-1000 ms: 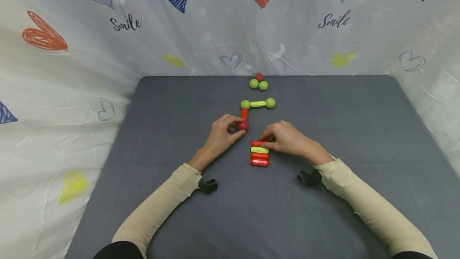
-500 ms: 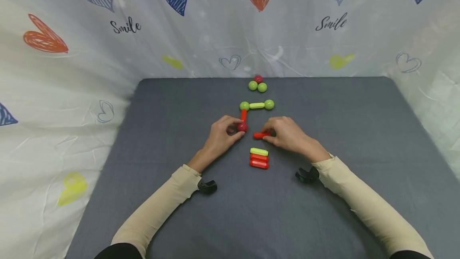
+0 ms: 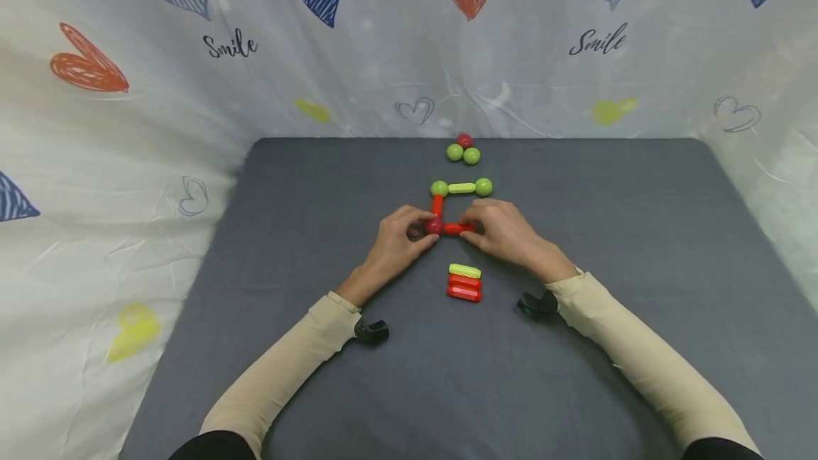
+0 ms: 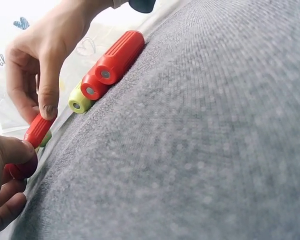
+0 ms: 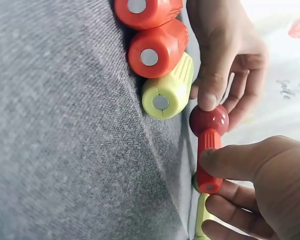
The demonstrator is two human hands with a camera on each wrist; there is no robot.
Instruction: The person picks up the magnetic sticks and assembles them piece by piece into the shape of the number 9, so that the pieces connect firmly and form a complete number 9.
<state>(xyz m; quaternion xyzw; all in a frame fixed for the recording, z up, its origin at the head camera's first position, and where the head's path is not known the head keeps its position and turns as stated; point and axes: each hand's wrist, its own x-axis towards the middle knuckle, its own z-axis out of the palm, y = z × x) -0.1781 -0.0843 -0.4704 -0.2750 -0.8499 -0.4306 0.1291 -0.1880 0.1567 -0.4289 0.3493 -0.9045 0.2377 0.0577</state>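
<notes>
My left hand (image 3: pixel 401 238) pinches a dark red ball (image 3: pixel 434 226) between thumb and fingers. Between the thumb and fingers of my right hand (image 3: pixel 506 234) is a red magnetic rod (image 3: pixel 457 228), its left end against that ball. From the ball another red rod (image 3: pixel 437 206) runs away from me to a green ball (image 3: pixel 439 189). A yellow-green rod (image 3: pixel 461 188) links this to a second green ball (image 3: pixel 483 187) on the right. In the right wrist view the held rod (image 5: pixel 209 165) lines up with the red ball (image 5: pixel 210 120), a round metal disc showing on its free end.
Nearer me lie a yellow-green rod (image 3: pixel 464 271) and two red rods (image 3: pixel 464 288), side by side. Two green balls (image 3: pixel 463 154) and a red ball (image 3: pixel 464 140) sit together at the far edge of the grey cloth-covered table (image 3: pixel 319 183). A printed curtain (image 3: pixel 371 55) hangs behind.
My right hand took the farthest red rod from the row and carried it away from me and left to the red ball. My left hand stayed on the ball.
</notes>
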